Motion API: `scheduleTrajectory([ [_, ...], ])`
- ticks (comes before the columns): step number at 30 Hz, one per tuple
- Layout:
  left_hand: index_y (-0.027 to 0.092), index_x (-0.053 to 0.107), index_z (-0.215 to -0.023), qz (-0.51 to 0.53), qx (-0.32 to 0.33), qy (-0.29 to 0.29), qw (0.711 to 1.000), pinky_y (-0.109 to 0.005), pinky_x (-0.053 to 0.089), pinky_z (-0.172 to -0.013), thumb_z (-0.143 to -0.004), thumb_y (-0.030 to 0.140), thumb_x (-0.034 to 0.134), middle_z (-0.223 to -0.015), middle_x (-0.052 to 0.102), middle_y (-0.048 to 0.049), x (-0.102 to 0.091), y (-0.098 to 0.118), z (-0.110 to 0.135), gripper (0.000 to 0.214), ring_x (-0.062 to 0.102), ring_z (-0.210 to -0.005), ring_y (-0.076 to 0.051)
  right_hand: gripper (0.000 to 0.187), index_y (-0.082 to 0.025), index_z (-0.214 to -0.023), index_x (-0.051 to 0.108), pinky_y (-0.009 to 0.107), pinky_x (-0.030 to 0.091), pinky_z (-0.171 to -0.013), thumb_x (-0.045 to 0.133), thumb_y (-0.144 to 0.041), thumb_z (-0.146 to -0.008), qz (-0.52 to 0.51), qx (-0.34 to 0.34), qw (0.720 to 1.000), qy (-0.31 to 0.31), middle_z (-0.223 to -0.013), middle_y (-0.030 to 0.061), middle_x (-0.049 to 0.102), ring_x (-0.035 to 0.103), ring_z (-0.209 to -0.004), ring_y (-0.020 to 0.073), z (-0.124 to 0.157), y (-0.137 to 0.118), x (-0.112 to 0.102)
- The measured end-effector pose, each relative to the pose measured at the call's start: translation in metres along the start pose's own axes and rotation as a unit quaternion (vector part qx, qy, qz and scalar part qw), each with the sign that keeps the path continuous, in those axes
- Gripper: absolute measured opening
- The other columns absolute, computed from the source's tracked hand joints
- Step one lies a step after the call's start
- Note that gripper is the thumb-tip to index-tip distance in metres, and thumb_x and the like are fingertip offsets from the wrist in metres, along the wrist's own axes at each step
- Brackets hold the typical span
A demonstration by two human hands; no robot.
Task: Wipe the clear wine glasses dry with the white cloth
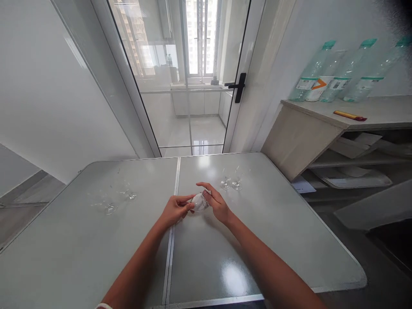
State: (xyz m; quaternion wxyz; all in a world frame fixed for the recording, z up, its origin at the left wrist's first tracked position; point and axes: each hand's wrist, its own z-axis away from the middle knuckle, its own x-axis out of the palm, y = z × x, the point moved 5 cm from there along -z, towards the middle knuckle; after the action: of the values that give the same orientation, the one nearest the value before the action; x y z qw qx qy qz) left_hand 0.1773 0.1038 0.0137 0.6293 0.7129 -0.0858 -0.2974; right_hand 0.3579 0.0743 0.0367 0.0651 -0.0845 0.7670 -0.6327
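In front of me, over the table's centre seam, a small clear stemmed glass (195, 208) is held tilted on its side between both hands. My left hand (174, 211) pinches it from the left with thumb and fingers. On the other side, my right hand (219, 207) has its thumb bent in and presses a white cloth (201, 201) to the glass; the index finger sticks out. Whether the cloth lies inside the bowl or around it, I cannot tell. Two stemmed glasses, one of them nearer the right edge (237, 184), stand beyond my right hand.
More clear glasses (110, 208) are on the left half of the grey table (128, 253). A glass door with a black handle (240, 88) is beyond the far edge. At right, a shelf unit (309, 133) bears several plastic bottles (334, 83) and a yellow-red stick packet (349, 115).
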Motion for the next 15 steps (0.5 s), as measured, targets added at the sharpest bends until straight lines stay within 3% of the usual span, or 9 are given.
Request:
scheduleTrajectory([
  [2, 0.009, 0.079, -0.105, 0.118, -0.076, -0.103, 0.985, -0.023, 0.029, -0.044, -0.089, 0.061, 0.063, -0.063, 0.066, -0.0051, 0.002, -0.003, 0.002, 0.056, 0.038, -0.044, -0.008, 0.04, -0.025, -0.136, 0.057, 0.031, 0.045, -0.072, 0.041, -0.044, -0.105, 0.048, -0.066, 0.995, -0.052, -0.083, 0.0012, 0.063, 0.053, -0.071, 0.0172, 0.006, -0.007, 0.006],
  [4, 0.008, 0.079, -0.093, 0.152, -0.097, -0.141, 0.973, -0.023, 0.025, -0.042, -0.087, 0.064, 0.064, -0.063, 0.067, -0.0073, -0.001, -0.003, 0.004, 0.058, 0.034, -0.042, -0.006, 0.039, -0.025, -0.134, 0.059, 0.037, 0.046, -0.084, 0.04, -0.041, -0.105, 0.111, -0.15, 0.977, -0.101, -0.088, 0.0037, 0.067, 0.056, -0.079, 0.0201, 0.012, -0.014, 0.012],
  [5, 0.008, 0.079, -0.095, 0.137, -0.085, -0.129, 0.978, -0.023, 0.026, -0.043, -0.087, 0.063, 0.065, -0.063, 0.068, -0.0073, -0.005, -0.002, 0.004, 0.057, 0.035, -0.043, -0.007, 0.038, -0.025, -0.134, 0.06, 0.041, 0.044, -0.091, 0.041, -0.04, -0.104, 0.143, -0.186, 0.965, -0.114, -0.091, 0.005, 0.068, 0.057, -0.084, 0.022, 0.013, -0.015, 0.014],
  [7, 0.012, 0.078, -0.11, 0.043, -0.016, -0.042, 0.998, -0.023, 0.033, -0.047, -0.087, 0.057, 0.068, -0.066, 0.071, -0.0057, -0.015, 0.001, 0.003, 0.051, 0.042, -0.046, -0.009, 0.037, -0.025, -0.133, 0.061, 0.045, 0.041, -0.098, 0.044, -0.039, -0.103, 0.181, -0.203, 0.957, -0.099, -0.099, 0.0071, 0.07, 0.057, -0.092, 0.0246, 0.011, -0.012, 0.014],
  [8, 0.016, 0.076, -0.117, -0.027, 0.035, 0.014, 0.999, -0.024, 0.037, -0.052, -0.088, 0.052, 0.07, -0.069, 0.073, -0.0049, -0.02, 0.004, 0.003, 0.047, 0.048, -0.05, -0.01, 0.037, -0.025, -0.132, 0.062, 0.044, 0.042, -0.096, 0.045, -0.039, -0.102, 0.176, -0.177, 0.966, -0.072, -0.101, 0.0073, 0.069, 0.057, -0.093, 0.0246, 0.007, -0.007, 0.012],
  [10, 0.023, 0.074, -0.124, -0.174, 0.14, 0.088, 0.971, -0.025, 0.042, -0.062, -0.092, 0.042, 0.068, -0.077, 0.078, -0.0045, -0.019, 0.011, 0.006, 0.038, 0.058, -0.06, -0.013, 0.036, -0.025, -0.126, 0.064, 0.038, 0.045, -0.086, 0.046, -0.043, -0.101, 0.107, -0.076, 0.991, 0.001, -0.099, 0.0061, 0.067, 0.057, -0.087, 0.0225, -0.003, 0.008, 0.004],
  [13, 0.028, 0.074, -0.124, -0.301, 0.225, 0.078, 0.924, -0.028, 0.043, -0.071, -0.097, 0.031, 0.062, -0.088, 0.08, -0.0066, -0.001, 0.014, 0.008, 0.03, 0.066, -0.072, -0.015, 0.039, -0.021, -0.116, 0.066, 0.031, 0.045, -0.069, 0.052, -0.052, -0.097, -0.075, 0.089, 0.992, 0.054, -0.084, 0.0031, 0.062, 0.055, -0.072, 0.0187, -0.011, 0.035, 0.0],
  [15, 0.027, 0.075, -0.124, -0.297, 0.2, 0.079, 0.93, -0.029, 0.042, -0.069, -0.095, 0.033, 0.064, -0.085, 0.08, -0.0069, 0.005, 0.012, 0.007, 0.031, 0.065, -0.069, -0.015, 0.043, -0.02, -0.117, 0.064, 0.028, 0.042, -0.064, 0.056, -0.055, -0.094, -0.148, 0.132, 0.979, 0.054, -0.078, 0.0016, 0.059, 0.054, -0.067, 0.0173, -0.011, 0.041, 0.001],
])
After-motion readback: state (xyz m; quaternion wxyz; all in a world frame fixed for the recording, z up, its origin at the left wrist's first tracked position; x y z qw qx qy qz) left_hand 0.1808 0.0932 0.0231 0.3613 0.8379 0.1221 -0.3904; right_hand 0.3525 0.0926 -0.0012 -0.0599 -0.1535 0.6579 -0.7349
